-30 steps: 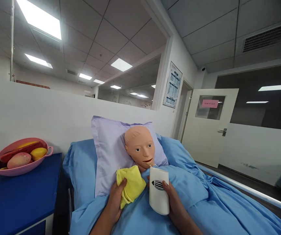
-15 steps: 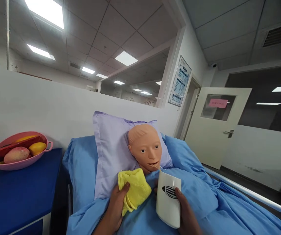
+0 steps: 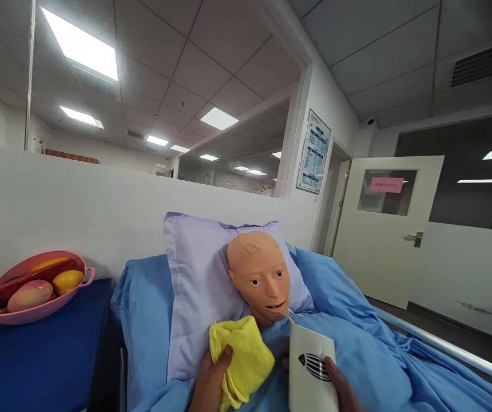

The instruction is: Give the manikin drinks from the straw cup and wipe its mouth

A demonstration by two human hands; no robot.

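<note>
A folded yellow towel (image 3: 246, 357) is pinched in my left hand (image 3: 212, 377), its thumb across the front near the manikin's chin. My right hand (image 3: 341, 384) grips a white cup (image 3: 312, 366) with a black striped fish drawn on it; its thumb presses the near side. From the cup's top a thin pale straw (image 3: 281, 312) runs to the open mouth of the manikin (image 3: 258, 272). The manikin's head rests on a lilac pillow (image 3: 198, 274), and blue bedding (image 3: 353, 343) covers it below the neck. The cup's inside is hidden.
A pink basket (image 3: 35, 313) of fruit stands on a blue-topped cabinet (image 3: 57, 360) at the left. A pale bed rail (image 3: 452, 342) runs along the right side. Beyond it is a cream door (image 3: 387, 240). A white wall (image 3: 78, 212) stands behind the bed.
The whole view has tilted up, so the bed and manikin sit lower in the picture. The cup appears slightly further right and lower. Both hands keep their holds, and the straw stays at the mouth.
</note>
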